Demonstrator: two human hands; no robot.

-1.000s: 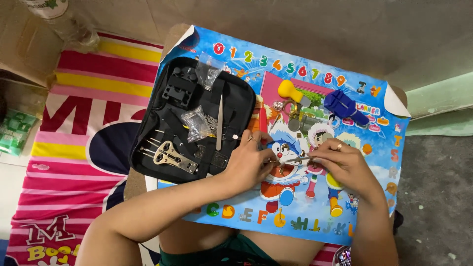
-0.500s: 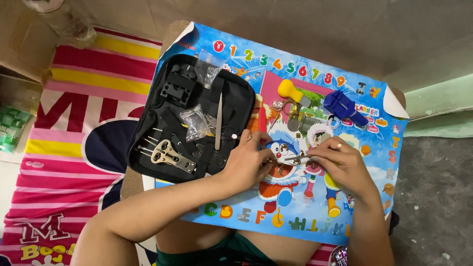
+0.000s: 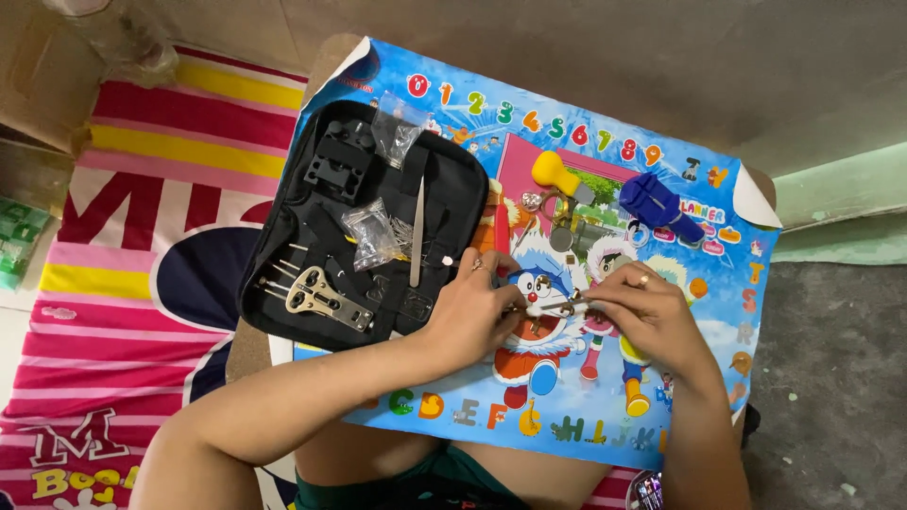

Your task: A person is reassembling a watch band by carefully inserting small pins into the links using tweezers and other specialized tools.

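black tool case [image 3: 312, 246], blue cartoon mat [image 3: 605, 416], pink striped blanket [image 3: 123, 283]

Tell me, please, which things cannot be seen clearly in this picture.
Head view only:
- The thin metal piece between the left hand and right hand: too small and half covered by fingers to identify.
- Each hand's grip: fingertips hide the contact.
- Contents of the small clear plastic bags in the open black zip tool case: too small.
- The dark shiny object at the bottom edge: cut off.
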